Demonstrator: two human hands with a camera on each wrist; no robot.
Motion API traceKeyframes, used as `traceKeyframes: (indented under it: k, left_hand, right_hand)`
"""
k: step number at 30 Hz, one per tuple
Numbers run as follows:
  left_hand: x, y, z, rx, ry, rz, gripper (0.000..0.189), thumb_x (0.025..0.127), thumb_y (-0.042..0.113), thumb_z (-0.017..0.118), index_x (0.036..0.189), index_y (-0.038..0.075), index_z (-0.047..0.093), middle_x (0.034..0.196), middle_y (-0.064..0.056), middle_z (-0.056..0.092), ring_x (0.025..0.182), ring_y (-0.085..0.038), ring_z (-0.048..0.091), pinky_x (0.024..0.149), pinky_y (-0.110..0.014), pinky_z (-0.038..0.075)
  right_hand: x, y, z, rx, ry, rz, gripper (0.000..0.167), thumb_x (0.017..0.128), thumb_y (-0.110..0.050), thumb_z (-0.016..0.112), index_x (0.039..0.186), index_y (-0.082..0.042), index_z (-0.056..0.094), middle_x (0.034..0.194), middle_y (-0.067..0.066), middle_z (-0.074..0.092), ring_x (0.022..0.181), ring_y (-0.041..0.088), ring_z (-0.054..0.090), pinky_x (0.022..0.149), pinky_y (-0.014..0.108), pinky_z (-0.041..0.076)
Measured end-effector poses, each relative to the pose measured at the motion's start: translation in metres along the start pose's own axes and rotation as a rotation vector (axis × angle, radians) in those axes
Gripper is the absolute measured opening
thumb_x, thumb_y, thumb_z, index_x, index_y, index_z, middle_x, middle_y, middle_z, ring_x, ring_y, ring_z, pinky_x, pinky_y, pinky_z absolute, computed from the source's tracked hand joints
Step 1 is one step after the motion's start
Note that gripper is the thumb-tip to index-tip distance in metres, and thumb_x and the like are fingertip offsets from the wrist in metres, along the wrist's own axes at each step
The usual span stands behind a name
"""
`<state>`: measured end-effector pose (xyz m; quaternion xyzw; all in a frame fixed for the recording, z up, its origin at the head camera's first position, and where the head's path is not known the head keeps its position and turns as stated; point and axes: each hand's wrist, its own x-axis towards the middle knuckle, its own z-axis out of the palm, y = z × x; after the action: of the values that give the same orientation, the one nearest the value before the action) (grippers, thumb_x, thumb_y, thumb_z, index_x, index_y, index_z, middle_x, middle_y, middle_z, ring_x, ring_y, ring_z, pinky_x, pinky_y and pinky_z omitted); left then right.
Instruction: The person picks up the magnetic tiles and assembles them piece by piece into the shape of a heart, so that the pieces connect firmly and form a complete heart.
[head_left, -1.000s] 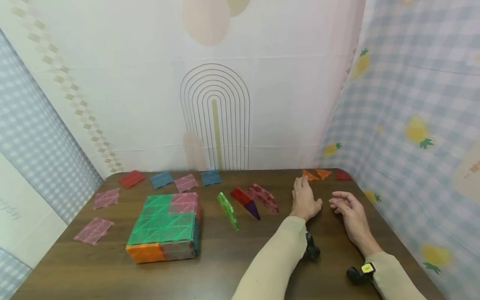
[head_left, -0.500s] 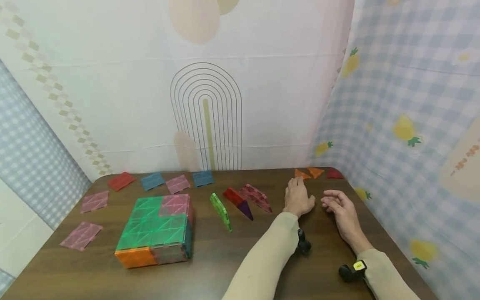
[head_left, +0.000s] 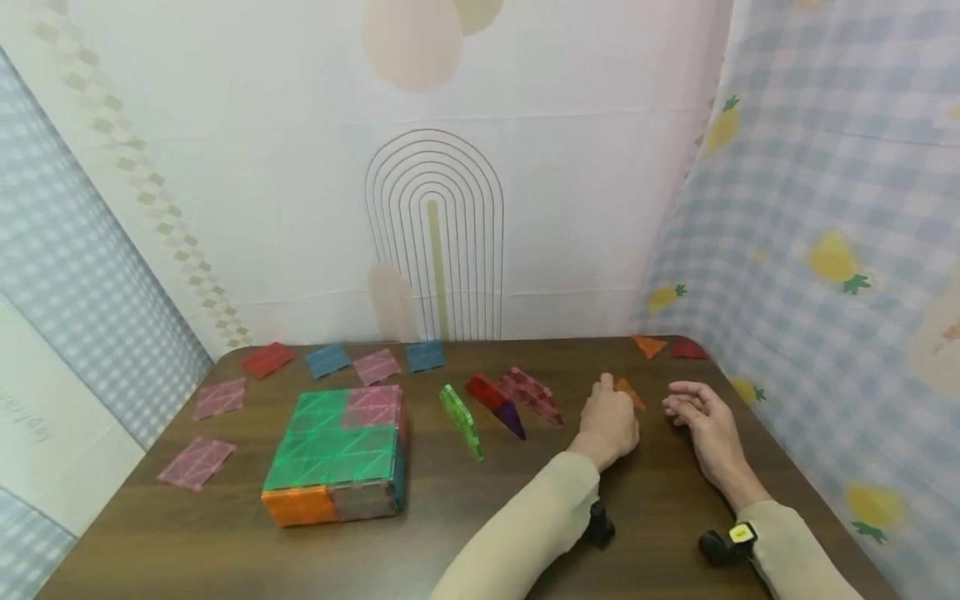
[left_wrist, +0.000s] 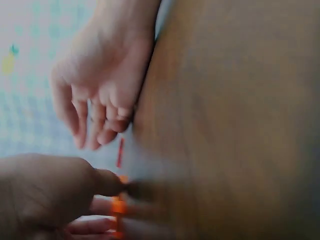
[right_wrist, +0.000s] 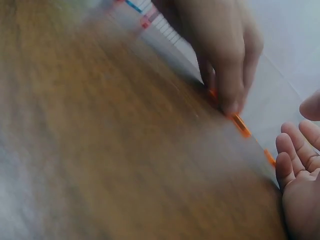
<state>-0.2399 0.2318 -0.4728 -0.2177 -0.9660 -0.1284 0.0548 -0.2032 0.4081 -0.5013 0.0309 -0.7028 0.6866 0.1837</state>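
Note:
Near the right side of the table my left hand pinches an orange triangular magnetic tile between thumb and fingers, and part of the tile is hidden behind them. The right wrist view shows the edge of this tile low over the wood. My right hand rests on its side to the right, holding nothing, its fingers loosely bent toward the left hand. A second orange triangular tile lies at the back edge, beside a red tile in the corner.
A low box of magnetic tiles, mostly green on top, stands left of centre. Leaning between it and my hands are green, red-and-purple and pink pieces. Flat square tiles line the back and left. Fabric walls enclose the table.
My left hand has taken hold of the nearer orange triangle and drawn it away from the back edge toward me. The right hand has stayed in place; the head view has shifted slightly.

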Motion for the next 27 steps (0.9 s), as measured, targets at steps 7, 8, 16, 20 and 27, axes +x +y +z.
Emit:
traceKeyframes:
  k: [7, 8, 16, 20, 27]
  left_hand:
    - [-0.045, -0.013, -0.022, 0.121, 0.051, 0.178, 0.013, 0.098, 0.040, 0.088, 0.091, 0.029, 0.086, 0.106, 0.006, 0.069, 0.090, -0.011, 0.067, 0.070, -0.022, 0.059]
    - [-0.051, -0.017, -0.024, 0.111, 0.043, 0.212, 0.016, 0.096, 0.043, 0.089, 0.090, 0.028, 0.086, 0.102, 0.008, 0.069, 0.087, -0.009, 0.066, 0.069, -0.020, 0.058]
    - [-0.093, -0.051, -0.034, -0.075, -0.071, 0.410, 0.026, 0.095, 0.043, 0.091, 0.099, 0.024, 0.075, 0.100, 0.013, 0.067, 0.088, -0.001, 0.057, 0.080, -0.011, 0.048]
    - [-0.111, -0.072, -0.037, -0.301, -0.146, 0.312, 0.052, 0.090, 0.037, 0.097, 0.130, 0.021, 0.068, 0.121, 0.006, 0.060, 0.099, 0.000, 0.057, 0.084, -0.011, 0.050]
    - [-0.135, -0.104, -0.034, -0.604, -0.124, 0.276, 0.049, 0.086, 0.020, 0.100, 0.126, 0.019, 0.071, 0.102, 0.013, 0.073, 0.084, 0.008, 0.061, 0.072, -0.011, 0.053]
  right_hand:
    - [0.002, 0.004, -0.008, 0.006, -0.011, -0.005, 0.019, 0.110, -0.002, 0.066, 0.128, 0.004, 0.064, 0.100, -0.005, 0.078, 0.088, 0.010, 0.072, 0.074, 0.021, 0.056]
    - [0.002, 0.004, -0.009, 0.009, -0.016, -0.008, 0.018, 0.111, -0.002, 0.066, 0.128, 0.003, 0.065, 0.100, -0.005, 0.077, 0.088, 0.010, 0.072, 0.074, 0.021, 0.056]
    - [0.004, 0.005, -0.011, 0.049, -0.056, 0.000, 0.016, 0.111, -0.002, 0.065, 0.124, -0.011, 0.069, 0.101, -0.002, 0.078, 0.089, 0.010, 0.072, 0.074, 0.021, 0.057]
    - [0.011, 0.007, -0.010, 0.050, -0.070, 0.004, 0.017, 0.111, 0.000, 0.064, 0.123, -0.012, 0.069, 0.102, -0.003, 0.079, 0.090, 0.010, 0.072, 0.075, 0.021, 0.057]
    - [0.034, 0.017, -0.009, -0.275, -0.003, -0.028, 0.021, 0.114, -0.008, 0.062, 0.134, -0.002, 0.065, 0.111, -0.006, 0.075, 0.096, 0.001, 0.068, 0.078, 0.016, 0.057]
